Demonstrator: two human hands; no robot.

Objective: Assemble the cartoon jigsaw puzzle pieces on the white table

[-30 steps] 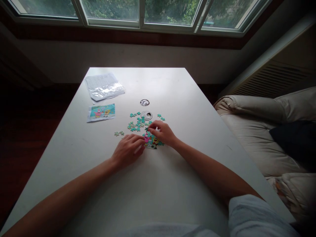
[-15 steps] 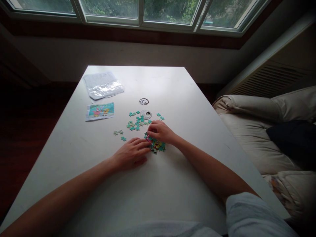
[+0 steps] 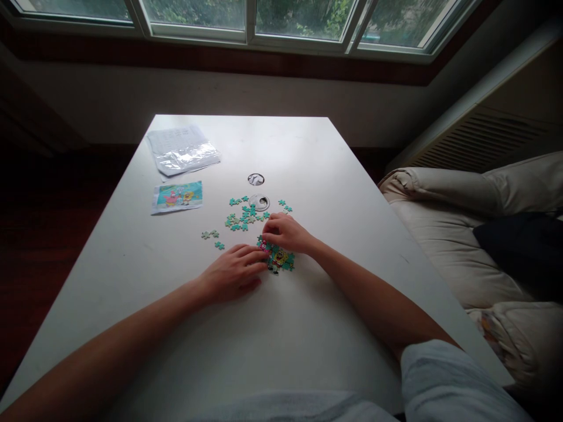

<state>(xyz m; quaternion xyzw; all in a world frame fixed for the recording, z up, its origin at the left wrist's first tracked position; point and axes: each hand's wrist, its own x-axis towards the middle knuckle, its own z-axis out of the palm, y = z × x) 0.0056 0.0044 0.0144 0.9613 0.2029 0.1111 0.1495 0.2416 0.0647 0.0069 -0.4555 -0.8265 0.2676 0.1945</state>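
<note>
A partly joined jigsaw puzzle (image 3: 280,258) with a yellow cartoon figure lies on the white table in front of me. My left hand (image 3: 240,268) rests flat at its left side, fingers stretched out, the fingertips over its left edge. At the upper edge of the joined part is my right hand (image 3: 285,232), thumb and fingers pinched together; what they hold, if anything, is hidden. Loose green puzzle pieces (image 3: 244,218) are scattered just beyond both hands. A few more pieces (image 3: 213,234) lie to the left, and several (image 3: 285,205) to the right.
A small picture sheet (image 3: 178,197) with cartoon figures lies at the left of the white table (image 3: 352,281). Behind it is a clear plastic bag (image 3: 185,151) with paper. Two round grommets (image 3: 255,179) sit mid-table. A padded beige sofa (image 3: 444,234) stands at the right.
Both hands keep almost the same place at the joined puzzle. The whole view has shifted very slightly; no piece has visibly moved.
</note>
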